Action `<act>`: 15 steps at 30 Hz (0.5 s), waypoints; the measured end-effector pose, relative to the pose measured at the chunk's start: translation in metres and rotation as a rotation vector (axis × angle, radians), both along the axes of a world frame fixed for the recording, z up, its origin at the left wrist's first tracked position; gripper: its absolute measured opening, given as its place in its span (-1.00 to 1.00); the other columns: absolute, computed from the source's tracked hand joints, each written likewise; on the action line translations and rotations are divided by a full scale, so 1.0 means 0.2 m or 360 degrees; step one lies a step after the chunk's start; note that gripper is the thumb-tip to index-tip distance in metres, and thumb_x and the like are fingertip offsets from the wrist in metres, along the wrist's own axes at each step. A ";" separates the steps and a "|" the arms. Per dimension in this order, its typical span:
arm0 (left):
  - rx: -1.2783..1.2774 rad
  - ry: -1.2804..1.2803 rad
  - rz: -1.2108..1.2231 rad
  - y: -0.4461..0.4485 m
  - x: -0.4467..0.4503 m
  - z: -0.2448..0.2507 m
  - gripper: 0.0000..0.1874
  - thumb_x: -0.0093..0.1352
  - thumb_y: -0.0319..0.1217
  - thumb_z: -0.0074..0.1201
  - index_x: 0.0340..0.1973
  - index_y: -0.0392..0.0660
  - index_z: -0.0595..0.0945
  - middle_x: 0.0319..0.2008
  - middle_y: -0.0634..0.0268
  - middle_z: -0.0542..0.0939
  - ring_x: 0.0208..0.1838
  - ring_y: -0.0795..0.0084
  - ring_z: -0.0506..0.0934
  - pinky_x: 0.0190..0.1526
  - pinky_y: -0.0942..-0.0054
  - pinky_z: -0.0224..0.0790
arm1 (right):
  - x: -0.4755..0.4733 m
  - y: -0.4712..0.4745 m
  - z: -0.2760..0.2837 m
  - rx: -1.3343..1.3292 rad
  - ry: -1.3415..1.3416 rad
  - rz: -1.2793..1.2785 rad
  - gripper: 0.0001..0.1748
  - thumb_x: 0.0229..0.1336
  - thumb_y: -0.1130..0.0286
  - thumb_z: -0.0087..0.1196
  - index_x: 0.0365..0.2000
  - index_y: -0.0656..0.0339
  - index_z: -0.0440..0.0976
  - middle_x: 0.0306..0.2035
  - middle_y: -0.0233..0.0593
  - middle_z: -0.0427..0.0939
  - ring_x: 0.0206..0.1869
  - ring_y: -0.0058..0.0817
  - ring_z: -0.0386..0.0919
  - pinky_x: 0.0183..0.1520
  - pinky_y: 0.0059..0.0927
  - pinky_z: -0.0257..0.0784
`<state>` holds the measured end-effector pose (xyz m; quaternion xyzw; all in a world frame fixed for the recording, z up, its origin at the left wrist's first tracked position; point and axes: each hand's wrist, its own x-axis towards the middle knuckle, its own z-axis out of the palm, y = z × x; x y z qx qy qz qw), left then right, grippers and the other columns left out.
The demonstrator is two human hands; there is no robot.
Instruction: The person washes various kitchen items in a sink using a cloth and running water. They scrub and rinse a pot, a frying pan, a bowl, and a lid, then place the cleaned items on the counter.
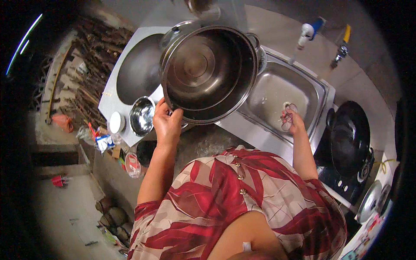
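Note:
My left hand (168, 122) grips the near-left handle and rim of a large metal pot (208, 68), which is tilted so that its inside shows. The pot looks empty and hides what lies behind it. In my right hand (295, 121) is a crumpled, pale pinkish thing (287, 125), perhaps a cloth or scrubber; its kind cannot be told. This hand is over the stainless steel sink (276, 87), whose bottom looks wet. A shiny metal bowl (142, 116) and a small white bowl (117, 122) stand on the counter near my left hand.
A wok (139, 71) is set in the left counter. Two taps, one blue and white (308, 32) and one with a yellow handle (342, 48), project beyond the sink. A black wok (350, 139) sits on a gas stove (341, 183) at right. Firewood (87, 74) is piled at far left.

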<state>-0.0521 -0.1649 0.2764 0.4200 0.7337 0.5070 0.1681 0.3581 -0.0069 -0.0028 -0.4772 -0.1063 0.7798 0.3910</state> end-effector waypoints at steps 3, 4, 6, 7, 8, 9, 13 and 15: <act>0.0079 0.0217 -0.0108 0.12 0.11 -0.02 -0.78 0.16 -0.52 0.10 -0.29 -0.33 0.67 -0.03 0.06 0.58 0.10 0.20 0.50 0.15 0.38 0.29 | 0.04 -0.04 0.03 0.0043 -0.0053 -0.0059 -0.64 0.15 0.36 0.22 -0.13 0.24 0.33 -0.45 -0.21 0.48 -0.47 -0.34 0.53 -0.58 -0.41 0.37; 0.0084 0.0259 -0.0119 0.14 0.15 -0.03 -0.78 0.16 -0.52 0.11 -0.30 -0.33 0.67 -0.02 0.04 0.58 0.12 0.17 0.49 0.16 0.36 0.28 | 0.05 -0.05 0.04 0.0058 -0.0119 -0.0082 -0.64 0.15 0.35 0.22 -0.13 0.24 0.33 -0.44 -0.19 0.49 -0.47 -0.33 0.53 -0.57 -0.39 0.38; 0.0033 0.0238 -0.0106 0.20 0.21 -0.06 -0.81 0.15 -0.50 0.12 -0.35 -0.33 0.67 -0.03 0.02 0.58 0.13 0.13 0.48 0.17 0.33 0.27 | 0.08 -0.07 0.07 0.0069 -0.0160 -0.0119 -0.66 0.18 0.31 0.15 -0.13 0.25 0.33 -0.41 -0.13 0.50 -0.44 -0.28 0.56 -0.52 -0.31 0.43; 0.0006 0.0227 -0.0097 0.22 0.23 -0.08 -0.82 0.15 -0.50 0.13 -0.37 -0.33 0.67 -0.03 0.01 0.58 0.14 0.11 0.47 0.17 0.31 0.27 | 0.09 -0.09 0.09 0.0106 -0.0147 -0.0119 -0.67 0.19 0.31 0.13 -0.14 0.26 0.33 -0.41 -0.12 0.50 -0.43 -0.27 0.57 -0.50 -0.30 0.44; -0.0018 0.0238 -0.0108 0.25 0.24 -0.09 -0.83 0.13 -0.47 0.13 -0.44 -0.34 0.64 -0.04 -0.04 0.57 0.15 0.08 0.46 0.17 0.28 0.27 | 0.09 -0.10 0.12 0.0122 -0.0162 -0.0122 -0.68 0.19 0.32 0.10 -0.14 0.26 0.33 -0.40 -0.11 0.50 -0.41 -0.26 0.58 -0.49 -0.28 0.45; -0.0017 0.0198 -0.0124 0.28 0.26 -0.12 -0.83 0.13 -0.46 0.13 -0.45 -0.35 0.63 -0.05 -0.05 0.57 0.15 0.07 0.47 0.16 0.28 0.27 | 0.09 -0.11 0.16 0.0137 -0.0178 -0.0119 -0.69 0.19 0.32 0.08 -0.14 0.27 0.33 -0.39 -0.10 0.51 -0.40 -0.24 0.59 -0.47 -0.27 0.46; -0.0073 0.0159 -0.0158 0.33 0.31 -0.20 -0.83 0.12 -0.45 0.14 -0.52 -0.36 0.59 -0.02 -0.12 0.54 0.15 0.05 0.47 0.14 0.27 0.29 | 0.01 -0.17 0.38 0.0439 -0.0572 -0.0213 -0.36 0.12 0.38 0.08 0.18 0.46 0.20 -0.14 -0.02 0.53 -0.14 -0.24 0.58 -0.16 -0.26 0.55; -0.0083 0.0169 -0.0147 0.35 0.35 -0.24 -0.83 0.11 -0.45 0.15 -0.55 -0.36 0.57 0.01 -0.15 0.53 0.14 0.04 0.47 0.15 0.27 0.28 | 0.01 -0.18 0.56 0.0976 -0.1033 0.0035 -0.33 0.12 0.42 0.13 0.22 0.46 0.21 0.08 0.01 0.44 0.04 -0.27 0.53 0.08 -0.32 0.47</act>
